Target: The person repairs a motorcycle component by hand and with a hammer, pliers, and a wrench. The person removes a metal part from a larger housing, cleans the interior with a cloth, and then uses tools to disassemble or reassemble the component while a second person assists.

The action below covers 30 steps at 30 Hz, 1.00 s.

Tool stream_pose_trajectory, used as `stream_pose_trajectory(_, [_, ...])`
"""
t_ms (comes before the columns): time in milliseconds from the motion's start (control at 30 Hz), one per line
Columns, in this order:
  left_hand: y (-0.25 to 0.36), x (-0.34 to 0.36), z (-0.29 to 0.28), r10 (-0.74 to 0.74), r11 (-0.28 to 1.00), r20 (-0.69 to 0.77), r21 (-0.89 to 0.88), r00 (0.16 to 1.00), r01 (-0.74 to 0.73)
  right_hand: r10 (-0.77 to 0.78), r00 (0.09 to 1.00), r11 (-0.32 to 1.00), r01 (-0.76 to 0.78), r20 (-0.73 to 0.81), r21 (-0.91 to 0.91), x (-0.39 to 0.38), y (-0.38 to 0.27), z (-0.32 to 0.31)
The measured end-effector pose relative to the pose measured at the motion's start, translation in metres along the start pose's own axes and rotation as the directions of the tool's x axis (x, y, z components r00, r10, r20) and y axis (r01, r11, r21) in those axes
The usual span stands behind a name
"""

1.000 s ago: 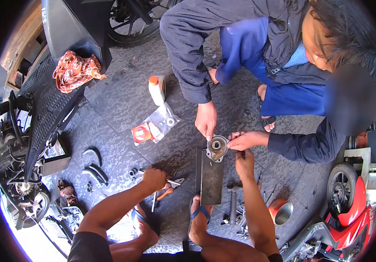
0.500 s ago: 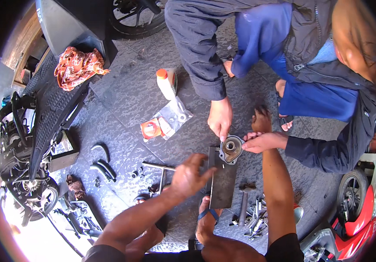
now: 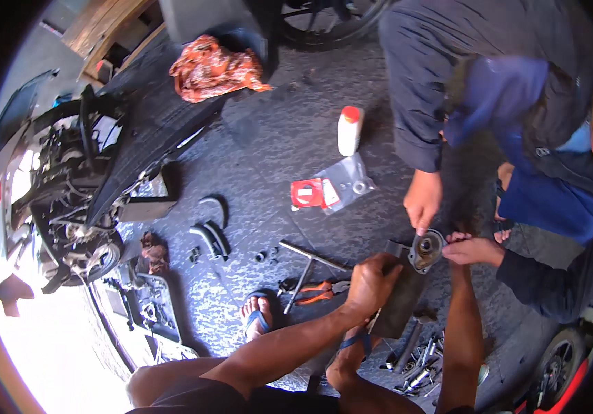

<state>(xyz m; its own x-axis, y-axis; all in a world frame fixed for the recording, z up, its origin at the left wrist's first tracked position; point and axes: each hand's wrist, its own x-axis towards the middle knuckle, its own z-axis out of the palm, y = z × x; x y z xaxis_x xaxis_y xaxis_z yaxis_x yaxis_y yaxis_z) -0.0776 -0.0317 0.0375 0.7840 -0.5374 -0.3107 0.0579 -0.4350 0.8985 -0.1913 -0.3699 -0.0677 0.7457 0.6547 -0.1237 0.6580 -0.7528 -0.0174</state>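
My left hand (image 3: 374, 283) is closed, its fingers curled at the upper left edge of a dark metal block (image 3: 401, 307); whatever they hold is hidden. Above the block's far end, a co-worker's hands (image 3: 424, 201) hold a round metal cover (image 3: 427, 248) with a bearing-like ring in its middle. My right forearm (image 3: 463, 324) reaches up beneath the co-worker's other hand (image 3: 476, 251). Past that point my right hand is dark and mostly hidden, so its fingers cannot be made out.
Left of my hands lie a T-handle wrench (image 3: 310, 257), orange-handled pliers (image 3: 315, 292) and curved black pieces (image 3: 209, 238). Farther off are a plastic bag (image 3: 346, 181) and a white bottle (image 3: 349, 134). Loose sockets and bolts (image 3: 420, 369) lie near my foot; a partly stripped motorcycle (image 3: 79, 200) stands left.
The view has swung left, so the scene sits farther right. My left hand has gone from fingers spread over the block to fingers curled at its edge. The co-worker still holds the cover.
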Motion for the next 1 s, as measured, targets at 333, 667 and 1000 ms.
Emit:
stream_pose_trajectory(333, [-0.126, 0.08, -0.05, -0.006, 0.883, -0.056, 0.469, 0.998, 0.031, 0.929, -0.063, 0.279, -0.531, -0.365, 0.801, 0.127, -0.223, -0.205])
stream_pose_trajectory(667, [-0.076, 0.082, -0.229, -0.126, 0.564, 0.148, 0.824, 0.981, -0.052, 0.873, 0.439, 0.34, -0.861, 0.215, 0.378, 0.321, -0.122, -0.078])
stream_pose_trajectory(1000, [-0.124, -0.033, -0.229, -0.173, 0.798, 0.193, 0.602, 0.966, 0.023, 0.828, 0.533, 0.164, -0.525, 0.173, 0.835, 0.297, -0.223, -0.112])
